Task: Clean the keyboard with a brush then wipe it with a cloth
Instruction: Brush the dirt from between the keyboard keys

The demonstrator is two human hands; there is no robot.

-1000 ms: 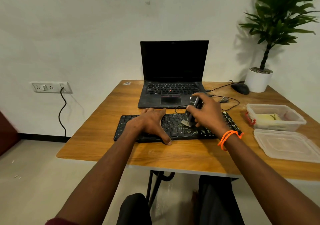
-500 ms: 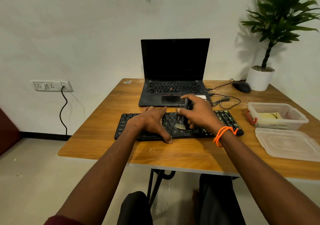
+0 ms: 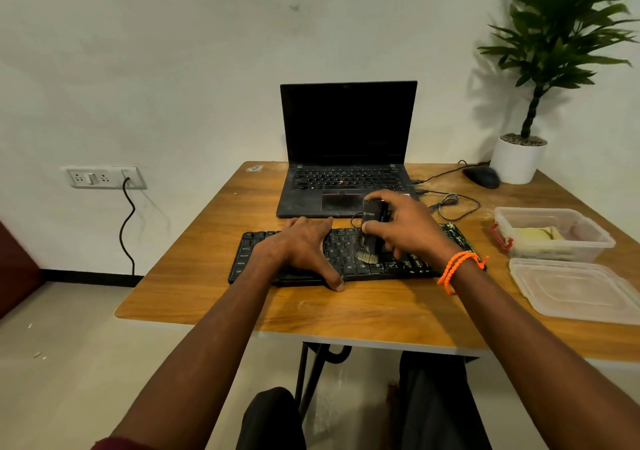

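a clear plastic container (image 3: 553, 234) with red side clips stood at the right of the wooden tabletop (image 3: 346, 311), holding a pale yellow cloth (image 3: 535, 234); its flat clear lid (image 3: 575, 290) lay just in front of it. the left hand (image 3: 304, 247) lay flat with spread fingers on the left half of the black keyboard (image 3: 346, 257), thumb at its near edge. the right hand (image 3: 407, 226), an orange cord bracelet (image 3: 457, 269) at its wrist, gripped a black brush (image 3: 372, 229) upright, pale bristles touching the keys near the middle. the keyboard lay in front of an open black laptop (image 3: 346, 158).
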